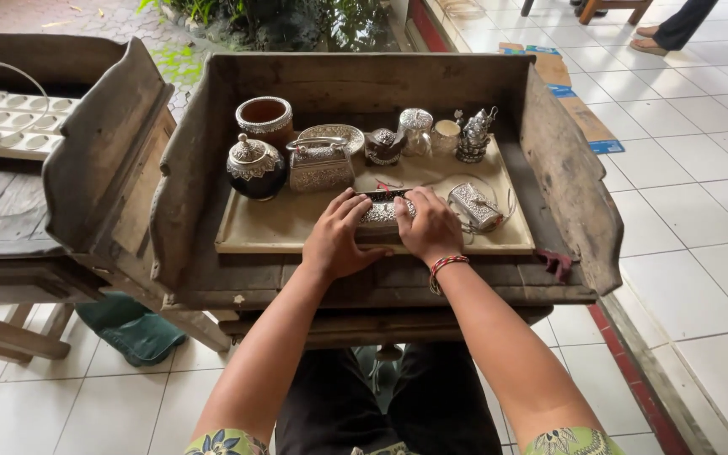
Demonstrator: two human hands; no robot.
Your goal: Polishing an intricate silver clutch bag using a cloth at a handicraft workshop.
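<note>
My left hand [335, 237] and my right hand [430, 226] rest side by side on a small oblong embossed silver box [381, 211] near the front of a beige tray [254, 232]. Both hands grip the box, fingers curled over its top, and most of it is hidden under them. A red bead bracelet circles my right wrist. Just right of my right hand lies a rectangular silver case [474, 206] with a thin chain.
The tray sits in a worn wooden trough-like table [570, 181]. Behind my hands stand a dark round lidded pot [255, 167], a silver casket [320, 165], a brown cup [264, 119], a silver dish and several small silver vessels. Another wooden table stands left; a person's feet show at top right.
</note>
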